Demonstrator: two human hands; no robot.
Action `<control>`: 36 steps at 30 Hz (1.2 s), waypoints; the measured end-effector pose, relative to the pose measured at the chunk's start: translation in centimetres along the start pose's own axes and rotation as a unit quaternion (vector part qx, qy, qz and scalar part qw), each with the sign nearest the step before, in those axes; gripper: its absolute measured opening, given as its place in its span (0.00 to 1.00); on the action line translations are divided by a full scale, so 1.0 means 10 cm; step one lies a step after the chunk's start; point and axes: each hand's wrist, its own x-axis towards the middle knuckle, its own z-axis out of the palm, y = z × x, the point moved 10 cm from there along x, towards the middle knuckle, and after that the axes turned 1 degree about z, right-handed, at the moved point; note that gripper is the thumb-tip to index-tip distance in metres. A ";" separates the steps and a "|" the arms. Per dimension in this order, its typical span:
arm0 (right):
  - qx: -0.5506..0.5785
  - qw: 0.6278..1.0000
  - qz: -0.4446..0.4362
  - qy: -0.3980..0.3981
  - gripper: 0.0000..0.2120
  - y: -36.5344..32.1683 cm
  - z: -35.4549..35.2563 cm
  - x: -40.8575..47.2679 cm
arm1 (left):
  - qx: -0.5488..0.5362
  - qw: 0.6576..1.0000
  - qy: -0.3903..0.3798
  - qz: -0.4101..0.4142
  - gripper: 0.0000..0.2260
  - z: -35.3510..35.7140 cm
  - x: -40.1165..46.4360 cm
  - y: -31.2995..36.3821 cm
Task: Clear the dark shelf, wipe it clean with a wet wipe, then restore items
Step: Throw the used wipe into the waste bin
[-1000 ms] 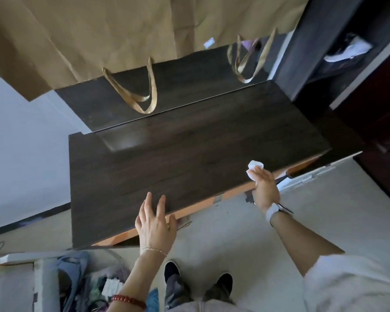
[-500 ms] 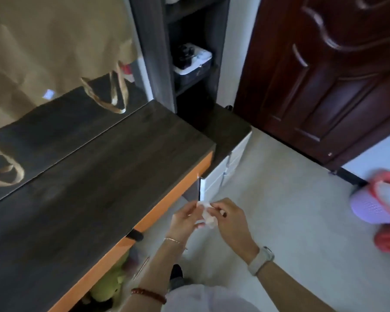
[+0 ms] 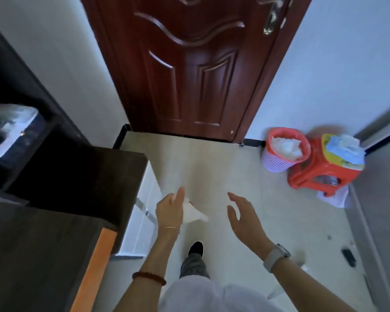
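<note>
Nowhere can any writing be read; the packet on the red stool [image 3: 320,174] shows yellow and blue print, too blurred to make out. The left hand [image 3: 170,209] is closed loosely round a crumpled white wet wipe [image 3: 194,213], pinched against the palm, fingers curled. The wipe's long axis slants from the hand down toward the near right, its free tip pointing that way above the pale floor [image 3: 212,167]. The right hand [image 3: 242,213] is spread open and holds nothing, fingers pointing toward the far door [image 3: 189,64]. The dark shelf [image 3: 32,255] with its orange front edge lies at the near left, bare on top. A pink waste basket [image 3: 282,152] stands at the far right, just beside the stool.
</note>
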 end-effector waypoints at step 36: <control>-0.132 0.954 0.249 0.099 0.21 5.56 -3.43 4.42 | 0.437 0.759 -0.368 0.313 0.22 8.73 2.42 1.57</control>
